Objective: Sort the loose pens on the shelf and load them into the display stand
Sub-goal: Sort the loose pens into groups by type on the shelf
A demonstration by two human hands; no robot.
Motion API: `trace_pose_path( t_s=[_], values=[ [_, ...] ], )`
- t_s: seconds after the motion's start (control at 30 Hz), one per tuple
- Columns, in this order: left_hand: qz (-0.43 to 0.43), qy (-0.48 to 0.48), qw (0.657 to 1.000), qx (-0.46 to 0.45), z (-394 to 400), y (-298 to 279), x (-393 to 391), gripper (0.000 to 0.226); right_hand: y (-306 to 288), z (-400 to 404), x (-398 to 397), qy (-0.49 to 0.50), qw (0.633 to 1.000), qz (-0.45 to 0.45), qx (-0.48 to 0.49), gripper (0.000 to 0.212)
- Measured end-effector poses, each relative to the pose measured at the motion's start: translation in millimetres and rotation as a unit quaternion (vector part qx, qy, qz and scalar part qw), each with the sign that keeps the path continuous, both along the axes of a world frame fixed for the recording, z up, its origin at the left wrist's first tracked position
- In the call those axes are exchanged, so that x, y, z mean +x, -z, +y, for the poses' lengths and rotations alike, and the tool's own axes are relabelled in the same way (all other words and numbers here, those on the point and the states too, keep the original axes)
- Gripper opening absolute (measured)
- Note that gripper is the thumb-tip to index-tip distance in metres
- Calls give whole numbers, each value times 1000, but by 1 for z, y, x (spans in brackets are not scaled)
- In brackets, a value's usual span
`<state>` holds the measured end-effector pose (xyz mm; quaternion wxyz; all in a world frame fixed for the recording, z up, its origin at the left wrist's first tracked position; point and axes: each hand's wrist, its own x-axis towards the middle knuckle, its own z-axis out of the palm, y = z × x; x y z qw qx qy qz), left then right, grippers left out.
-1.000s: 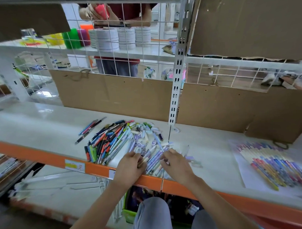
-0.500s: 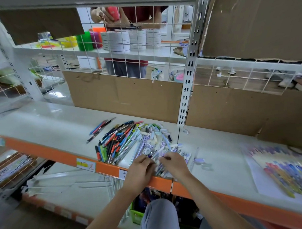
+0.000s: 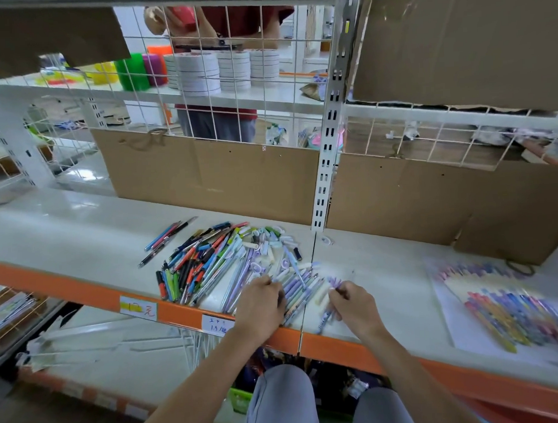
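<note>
A heap of loose pens (image 3: 206, 261) in many colours lies on the white shelf (image 3: 66, 231). At its right side is a group of pale purple pens (image 3: 297, 285). My left hand (image 3: 262, 305) lies on that group at the shelf's front edge, fingers curled over some of the purple pens. To its right, my right hand (image 3: 353, 306) pinches a single purple pen (image 3: 325, 320) just above the shelf. Several sorted pens (image 3: 509, 311) lie in a row on a white sheet (image 3: 465, 331) at the far right. I see no display stand.
Three pens (image 3: 168, 239) lie apart at the heap's left. Cardboard panels (image 3: 213, 182) and a slotted white upright (image 3: 325, 165) back the shelf. An orange rail (image 3: 84, 292) with price labels edges its front. A person (image 3: 217, 118) stands behind the wire grid.
My right hand has moved right, away from the left hand, with a purple pen pinched in it. The left hand stays on the purple pens. The view has shifted slightly.
</note>
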<state>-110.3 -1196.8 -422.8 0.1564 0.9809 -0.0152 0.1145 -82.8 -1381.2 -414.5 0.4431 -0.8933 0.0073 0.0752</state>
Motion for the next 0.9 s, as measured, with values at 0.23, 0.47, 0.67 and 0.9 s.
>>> trace_pose_path(
  t_s=[0.23,0.47,0.67,0.9],
  values=[
    [86,7,989,121,-4,-12,10,23,-8,-1,-5,-14,1000,-4,26,18],
    [102,-8,994,41,6,-24,5,21,-22,-8,-4,29,985,15,172,11],
    [50,-26,989,-140,7,-28,-7,14,-46,-10,-3,40,948,5,316,14],
    [57,62,961,-263,-8,-31,-11,15,-64,-16,0,54,918,-6,393,12]
  ],
)
